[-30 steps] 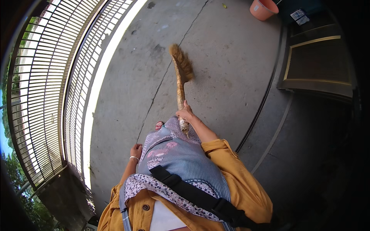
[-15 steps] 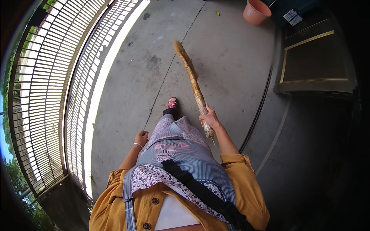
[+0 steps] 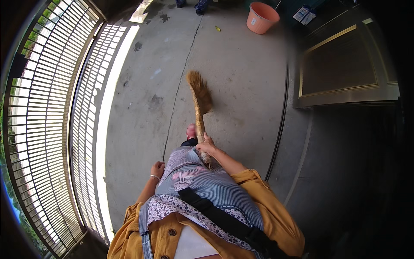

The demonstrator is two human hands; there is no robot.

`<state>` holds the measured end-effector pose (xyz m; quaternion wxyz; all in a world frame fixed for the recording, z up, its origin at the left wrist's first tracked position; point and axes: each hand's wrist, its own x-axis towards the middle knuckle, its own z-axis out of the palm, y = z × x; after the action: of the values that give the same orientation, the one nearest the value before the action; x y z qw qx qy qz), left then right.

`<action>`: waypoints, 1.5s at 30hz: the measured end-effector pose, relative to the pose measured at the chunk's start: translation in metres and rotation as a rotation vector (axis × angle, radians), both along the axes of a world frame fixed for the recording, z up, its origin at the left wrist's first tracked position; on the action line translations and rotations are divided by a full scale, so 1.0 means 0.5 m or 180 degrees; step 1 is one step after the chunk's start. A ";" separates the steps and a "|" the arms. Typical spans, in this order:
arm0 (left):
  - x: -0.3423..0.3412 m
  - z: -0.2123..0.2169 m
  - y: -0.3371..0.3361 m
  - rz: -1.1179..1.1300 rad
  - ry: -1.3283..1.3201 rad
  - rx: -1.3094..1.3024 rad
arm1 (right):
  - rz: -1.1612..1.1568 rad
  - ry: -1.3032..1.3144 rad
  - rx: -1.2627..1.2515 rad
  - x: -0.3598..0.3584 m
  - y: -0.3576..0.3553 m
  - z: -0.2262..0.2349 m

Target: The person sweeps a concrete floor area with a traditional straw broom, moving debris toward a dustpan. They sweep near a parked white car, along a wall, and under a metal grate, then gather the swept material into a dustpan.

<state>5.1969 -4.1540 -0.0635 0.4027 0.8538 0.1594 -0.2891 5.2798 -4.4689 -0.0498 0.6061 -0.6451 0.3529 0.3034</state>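
Note:
My right hand (image 3: pixel 207 146) is wrapped round the bound handle of a straw broom (image 3: pixel 197 103). The handle's butt end, with a few loose fibres, comes back over my apron (image 3: pixel 194 170). The brush end, pale brown and fanned to the right, points away from me over the concrete floor (image 3: pixel 241 95); whether the bristles touch it I cannot tell. Beside my left thigh hangs my left hand (image 3: pixel 158 168), its fingers loosely curled and nothing seen in them. A light-coloured band circles that wrist. My red shoe (image 3: pixel 191 131) shows just beyond the apron, left of the handle.
A barred metal gate (image 3: pixel 47 125) curves along the left, with sunlight falling through it. At the far right stands an orange bucket (image 3: pixel 261 19). A small leaf (image 3: pixel 217 28) lies nearer the middle. Another person's dark shoes (image 3: pixel 201 7) show at the far edge. A framed panel (image 3: pixel 340 64) stands right.
The broom and my right hand have swung left and closer to my body, and the bristles now fan out to the right. Another person's feet have come into view at the far edge.

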 end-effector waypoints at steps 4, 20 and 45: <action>0.141 0.018 -0.025 0.0344 0.0363 -0.0468 | 0.0111 0.0104 0.1431 0.118 -0.043 0.103; 0.464 0.016 -0.176 0.0206 0.0462 -0.0317 | -0.2063 -0.0722 0.0254 0.226 -0.572 0.158; 0.605 0.097 -0.590 0.1017 0.0320 -0.0374 | -0.1480 -0.0233 0.0058 0.883 -0.977 0.009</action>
<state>5.4995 -4.4488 -0.0148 0.4842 0.7771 0.2957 -0.2725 5.7214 -4.9573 -0.0454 0.6779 -0.5514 0.4671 0.1353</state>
